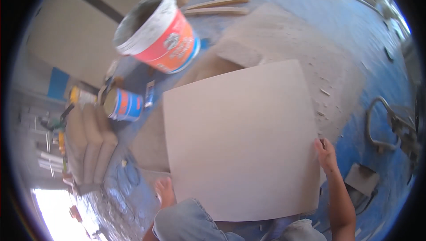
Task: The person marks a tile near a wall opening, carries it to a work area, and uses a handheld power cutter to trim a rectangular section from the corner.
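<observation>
A large square beige tile (pixel 242 143) fills the middle of the view, tilted in front of my knees. My right hand (pixel 327 154) is closed on its right edge, the thumb side against the face. At the lower left edge is my left hand (pixel 165 191), closed at the tile's border with part of its fingers hidden. Both forearms come up from the lower edge, beside my light blue jeans (pixel 186 223). Behind the tile lies brown sheeting or board (pixel 293 32), strewn with small scraps.
A large red and white bucket (pixel 171 41) stands at the far left. Nearer are a blue can (pixel 126 104) and a small tube (pixel 150 93). Curved brown pieces (pixel 91 143) lean at left. Wooden strips (pixel 217 6) lie far off. Blue sheeting (pixel 372 72) covers the floor; a metal-framed object (pixel 386 125) is at right.
</observation>
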The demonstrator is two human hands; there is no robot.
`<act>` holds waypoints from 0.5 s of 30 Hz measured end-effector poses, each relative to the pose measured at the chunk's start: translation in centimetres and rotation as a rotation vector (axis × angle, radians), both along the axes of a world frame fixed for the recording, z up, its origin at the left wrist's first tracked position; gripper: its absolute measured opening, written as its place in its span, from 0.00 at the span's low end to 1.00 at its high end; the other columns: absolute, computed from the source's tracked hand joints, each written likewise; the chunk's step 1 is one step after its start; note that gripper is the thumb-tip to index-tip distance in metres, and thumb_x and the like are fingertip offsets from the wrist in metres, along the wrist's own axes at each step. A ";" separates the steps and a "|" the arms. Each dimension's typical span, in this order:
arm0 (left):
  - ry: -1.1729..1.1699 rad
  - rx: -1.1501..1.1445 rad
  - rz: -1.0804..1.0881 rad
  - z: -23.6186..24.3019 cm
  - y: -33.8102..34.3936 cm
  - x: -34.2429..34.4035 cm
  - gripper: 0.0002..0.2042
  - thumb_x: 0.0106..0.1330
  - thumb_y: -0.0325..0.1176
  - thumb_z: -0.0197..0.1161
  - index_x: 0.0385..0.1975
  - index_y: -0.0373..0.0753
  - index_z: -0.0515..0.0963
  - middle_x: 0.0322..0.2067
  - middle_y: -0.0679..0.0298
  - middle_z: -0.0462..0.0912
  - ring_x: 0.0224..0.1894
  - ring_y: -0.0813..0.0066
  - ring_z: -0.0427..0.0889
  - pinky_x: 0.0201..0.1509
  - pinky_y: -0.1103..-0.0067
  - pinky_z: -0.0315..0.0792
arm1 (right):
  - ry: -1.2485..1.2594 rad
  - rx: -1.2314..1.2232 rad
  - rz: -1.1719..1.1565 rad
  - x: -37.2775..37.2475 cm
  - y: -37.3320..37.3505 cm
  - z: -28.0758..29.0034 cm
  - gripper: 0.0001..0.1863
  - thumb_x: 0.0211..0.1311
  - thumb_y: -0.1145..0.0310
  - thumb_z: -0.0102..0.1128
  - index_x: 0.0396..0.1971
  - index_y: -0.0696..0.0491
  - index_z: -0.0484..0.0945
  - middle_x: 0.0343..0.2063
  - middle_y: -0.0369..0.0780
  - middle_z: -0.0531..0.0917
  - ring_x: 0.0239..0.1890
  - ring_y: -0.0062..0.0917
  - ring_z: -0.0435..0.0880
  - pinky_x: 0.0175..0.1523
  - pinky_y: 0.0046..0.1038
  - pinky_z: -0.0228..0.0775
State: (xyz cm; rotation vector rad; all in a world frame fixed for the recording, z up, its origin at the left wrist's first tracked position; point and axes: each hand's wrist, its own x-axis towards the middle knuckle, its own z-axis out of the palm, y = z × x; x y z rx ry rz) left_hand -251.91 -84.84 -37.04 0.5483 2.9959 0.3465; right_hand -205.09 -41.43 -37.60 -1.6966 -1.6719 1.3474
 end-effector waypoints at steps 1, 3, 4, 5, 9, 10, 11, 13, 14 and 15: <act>-0.124 0.011 0.078 -0.5 -2.7 2.0 0.25 0.66 0.49 0.61 0.53 0.35 0.70 0.47 0.47 0.74 0.51 0.47 0.71 0.56 0.59 0.67 | 0.102 -0.156 -0.055 -0.7 0.3 -0.5 0.16 0.68 0.56 0.58 0.36 0.57 0.77 0.30 0.39 0.80 0.35 0.22 0.74 0.42 0.26 0.68; -0.258 0.028 0.169 -1.0 -5.6 4.9 0.22 0.67 0.50 0.60 0.47 0.35 0.75 0.40 0.49 0.81 0.44 0.49 0.78 0.49 0.62 0.72 | 0.187 -0.317 -0.096 -2.4 0.6 -0.7 0.17 0.69 0.54 0.56 0.36 0.55 0.78 0.30 0.37 0.80 0.35 0.21 0.74 0.41 0.24 0.67; -0.235 -0.071 0.180 -1.1 -6.4 6.0 0.21 0.68 0.49 0.59 0.45 0.34 0.77 0.37 0.50 0.82 0.40 0.51 0.80 0.46 0.63 0.74 | 0.156 -0.356 -0.094 -3.6 0.8 -0.6 0.17 0.70 0.53 0.56 0.35 0.54 0.78 0.30 0.34 0.78 0.32 0.19 0.72 0.38 0.23 0.65; -0.210 -0.157 0.178 -1.4 -6.6 6.5 0.21 0.69 0.48 0.59 0.42 0.32 0.78 0.33 0.51 0.84 0.35 0.54 0.81 0.43 0.64 0.75 | 0.130 -0.379 -0.104 -4.5 0.9 -0.1 0.17 0.70 0.52 0.55 0.35 0.53 0.79 0.29 0.32 0.77 0.30 0.17 0.70 0.35 0.22 0.63; -0.341 0.526 0.471 -4.6 -4.9 5.6 0.23 0.70 0.48 0.58 0.43 0.29 0.80 0.38 0.50 0.84 0.36 0.60 0.81 0.42 0.66 0.75 | 0.176 -0.181 -0.156 -4.2 0.4 -2.8 0.21 0.70 0.50 0.54 0.29 0.52 0.79 0.24 0.30 0.74 0.26 0.15 0.67 0.31 0.23 0.60; -0.338 0.554 0.453 -4.7 -2.9 5.6 0.23 0.70 0.49 0.57 0.44 0.29 0.80 0.39 0.51 0.84 0.36 0.61 0.81 0.42 0.67 0.75 | 0.191 -0.119 -0.172 -3.8 0.7 -3.6 0.22 0.70 0.49 0.54 0.27 0.52 0.80 0.22 0.29 0.73 0.25 0.15 0.65 0.30 0.23 0.59; -0.328 0.568 0.439 -3.9 -1.5 5.4 0.24 0.70 0.49 0.57 0.44 0.29 0.80 0.39 0.51 0.84 0.37 0.62 0.81 0.42 0.67 0.75 | 0.205 -0.074 -0.186 -3.5 0.7 -4.1 0.23 0.70 0.48 0.54 0.25 0.52 0.80 0.20 0.29 0.72 0.24 0.14 0.64 0.29 0.23 0.57; -0.277 0.556 0.430 -0.5 -1.3 5.1 0.24 0.70 0.49 0.56 0.44 0.28 0.80 0.40 0.52 0.84 0.37 0.64 0.80 0.42 0.68 0.75 | 0.187 -0.186 -0.251 -3.6 -0.4 -1.5 0.25 0.71 0.47 0.53 0.23 0.53 0.79 0.20 0.29 0.73 0.24 0.14 0.65 0.29 0.23 0.58; -0.251 0.549 0.429 0.4 -1.6 4.7 0.25 0.71 0.50 0.55 0.45 0.28 0.80 0.41 0.52 0.85 0.37 0.65 0.80 0.42 0.68 0.74 | 0.173 -0.294 -0.301 -3.7 -1.1 -0.1 0.26 0.71 0.47 0.53 0.20 0.53 0.78 0.19 0.30 0.74 0.24 0.15 0.66 0.29 0.24 0.59; -0.249 0.555 0.421 -0.2 -2.0 3.0 0.25 0.71 0.50 0.55 0.45 0.28 0.80 0.41 0.52 0.85 0.37 0.65 0.80 0.42 0.68 0.74 | 0.180 -0.288 -0.305 -4.3 -1.6 1.0 0.26 0.71 0.47 0.53 0.20 0.53 0.78 0.19 0.30 0.74 0.24 0.15 0.66 0.29 0.24 0.59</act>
